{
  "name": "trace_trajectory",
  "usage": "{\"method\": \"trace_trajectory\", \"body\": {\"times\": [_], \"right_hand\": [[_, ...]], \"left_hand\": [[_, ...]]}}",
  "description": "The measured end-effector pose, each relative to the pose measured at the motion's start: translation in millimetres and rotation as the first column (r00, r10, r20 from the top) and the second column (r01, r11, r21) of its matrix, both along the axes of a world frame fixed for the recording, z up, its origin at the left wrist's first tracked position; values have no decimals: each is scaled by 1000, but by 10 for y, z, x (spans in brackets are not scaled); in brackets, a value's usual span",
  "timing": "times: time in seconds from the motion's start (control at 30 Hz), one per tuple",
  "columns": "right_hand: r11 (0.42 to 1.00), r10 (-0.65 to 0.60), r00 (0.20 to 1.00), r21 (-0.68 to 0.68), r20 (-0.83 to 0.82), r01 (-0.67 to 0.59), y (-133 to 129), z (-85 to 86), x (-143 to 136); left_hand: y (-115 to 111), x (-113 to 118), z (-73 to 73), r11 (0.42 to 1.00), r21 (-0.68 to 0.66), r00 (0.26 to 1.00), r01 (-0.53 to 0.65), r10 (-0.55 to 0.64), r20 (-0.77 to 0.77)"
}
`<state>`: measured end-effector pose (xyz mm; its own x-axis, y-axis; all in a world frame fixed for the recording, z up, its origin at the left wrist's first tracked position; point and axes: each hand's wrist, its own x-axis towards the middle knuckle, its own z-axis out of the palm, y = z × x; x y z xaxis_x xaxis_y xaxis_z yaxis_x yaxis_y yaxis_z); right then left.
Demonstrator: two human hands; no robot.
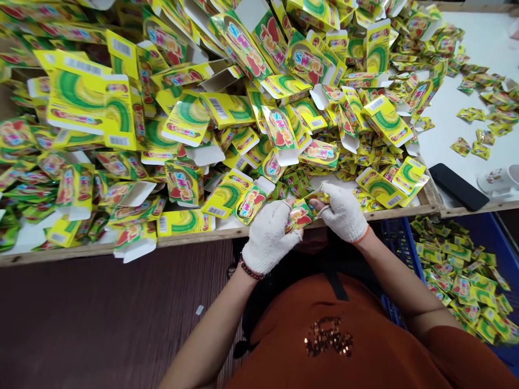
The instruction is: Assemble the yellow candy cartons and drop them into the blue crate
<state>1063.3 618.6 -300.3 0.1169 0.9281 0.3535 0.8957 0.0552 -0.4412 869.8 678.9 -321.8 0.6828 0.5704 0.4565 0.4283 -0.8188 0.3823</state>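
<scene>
Both my hands wear white knit gloves with bare fingertips and meet at the table's front edge. My left hand (271, 233) is closed around a small yellow-green candy box (300, 215) with a watermelon print. At the box's right end is my right hand (343, 210), its thumb and fingers pinching a small shiny candy packet (320, 198). Whether the packet is partly inside the box is hidden by the fingers. Just beyond my hands lie loose candy packets (298, 183) and open cartons, one of them a "Twins" box (254, 201) close to my left hand.
A large heap of yellow cartons (227, 108) and packets covers the wooden-edged table (178, 237). To the right are a black phone (458, 186), a white cup (499, 181) and scattered packets (480, 143). A blue crate (492, 232) of filled-looking boxes stands below, at my right.
</scene>
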Motion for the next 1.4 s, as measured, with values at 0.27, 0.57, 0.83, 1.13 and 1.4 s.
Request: {"method": "trace_trajectory", "body": {"times": [0.27, 0.57, 0.83, 1.13, 1.4], "right_hand": [[976, 97, 936, -152, -339, -156, -82, 160, 66], [943, 77, 849, -239, -523, -232, -100, 230, 53], [736, 38, 716, -466, -697, -492, -150, 394, 87], [978, 208, 918, 70, -336, -196, -54, 412, 159], [986, 104, 709, 164, -698, 17, -19, -151, 43]], "left_hand": [[-8, 57, -4, 995, -24, 994, -96, 94, -63], [-50, 129, 5, 997, 37, 997, -73, 72, 12], [-126, 244, 39, 993, -95, 991, -71, 81, 104], [-9, 313, 196, 708, -675, 919, 208, 96, 383], [0, 356, -122, 711, -654, 825, 258, 191, 533]]}}
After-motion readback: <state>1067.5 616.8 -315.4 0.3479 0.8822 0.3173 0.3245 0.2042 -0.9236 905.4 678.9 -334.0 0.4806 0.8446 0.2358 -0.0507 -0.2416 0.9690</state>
